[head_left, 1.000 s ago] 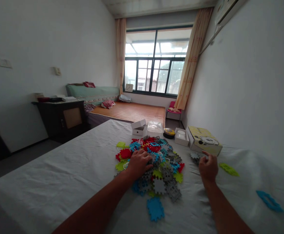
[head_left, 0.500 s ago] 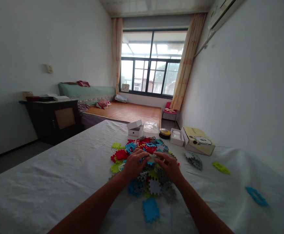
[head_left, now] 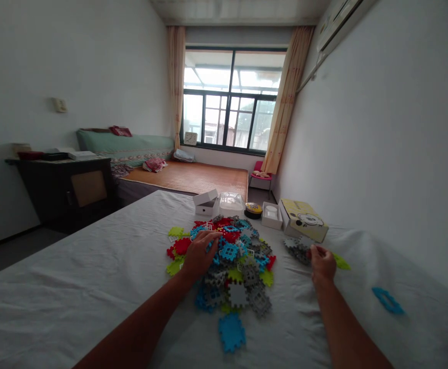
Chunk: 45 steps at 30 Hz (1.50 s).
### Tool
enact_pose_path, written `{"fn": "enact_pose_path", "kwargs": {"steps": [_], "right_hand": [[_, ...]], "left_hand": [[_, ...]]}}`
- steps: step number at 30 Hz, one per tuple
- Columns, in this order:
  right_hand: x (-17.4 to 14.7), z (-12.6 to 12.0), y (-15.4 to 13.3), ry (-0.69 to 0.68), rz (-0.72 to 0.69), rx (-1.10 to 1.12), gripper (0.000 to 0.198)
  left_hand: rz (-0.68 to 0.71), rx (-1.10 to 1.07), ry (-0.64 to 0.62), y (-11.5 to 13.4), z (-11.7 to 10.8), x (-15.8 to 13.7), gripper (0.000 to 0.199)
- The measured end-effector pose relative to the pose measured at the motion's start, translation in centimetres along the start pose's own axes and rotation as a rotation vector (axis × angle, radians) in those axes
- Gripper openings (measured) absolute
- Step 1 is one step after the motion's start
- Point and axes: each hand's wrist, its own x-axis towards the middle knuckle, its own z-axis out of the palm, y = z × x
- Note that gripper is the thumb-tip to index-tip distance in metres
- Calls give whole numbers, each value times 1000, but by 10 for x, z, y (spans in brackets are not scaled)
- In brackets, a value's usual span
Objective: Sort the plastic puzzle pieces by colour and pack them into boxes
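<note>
A heap of interlocking plastic tiles (head_left: 237,295) in red, blue, green and grey lies on the white-covered surface. Over its left side is my left hand (head_left: 201,254), fingers stretched forward and apart from the thumb, with nothing visible in them. My right hand (head_left: 323,262) is off to the right, at a small group of grey tiles (head_left: 296,249). Its thumb and fingers pinch the edge of a light grey tile (head_left: 306,242), which overlaps that group. A lime-green tile (head_left: 341,262) is partly hidden behind this hand.
Behind the heap stand an open white box (head_left: 207,205), a clear plastic container (head_left: 231,204), a round black-and-yellow tin (head_left: 253,210), another white box (head_left: 272,216) and a yellow cartoon box (head_left: 303,220). Single blue tiles lie in front (head_left: 231,332) and far right (head_left: 388,300).
Both hands were together over the heap, holding a light grey tile. My right hand has moved right with it to the grey group; my left hand stays over the heap.
</note>
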Motion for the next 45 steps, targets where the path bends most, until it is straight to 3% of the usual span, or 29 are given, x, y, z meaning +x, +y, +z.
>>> {"fn": "enact_pose_path", "kwargs": {"steps": [6,13,18,21,25,29,35,39,42,45], "right_hand": [[2,7,13,-37,1,-101,54],[3,4,7,-82,-166,-424,46],[-3,6,5,-160,-246,-533,47],[-6,6,0,-92,-328,-569,51],[-12,10,-12,31,-546,-608,50],[-26,18,-24,-65,-654,-560,46],[-51,31,-38,-234,-717,-540,41],[-59,36,-42,-327,-748,-519,41],[-61,37,-44,-378,-759,-474,38],[-64,37,-49,-378,-752,-430,34]], "left_hand": [[-51,-40,25,-11,0,2,29],[-60,-67,54,-10,-2,2,28],[-79,-64,92,-15,-6,5,27],[-105,-21,132,-26,-11,8,26],[-203,69,99,-45,-21,11,28],[-201,136,-3,-56,-32,13,34],[-41,242,-137,-52,-28,5,45],[1,307,-212,-46,-26,1,30],[-40,293,-164,-44,-34,5,18],[-124,137,-81,-43,-42,13,17]]}}
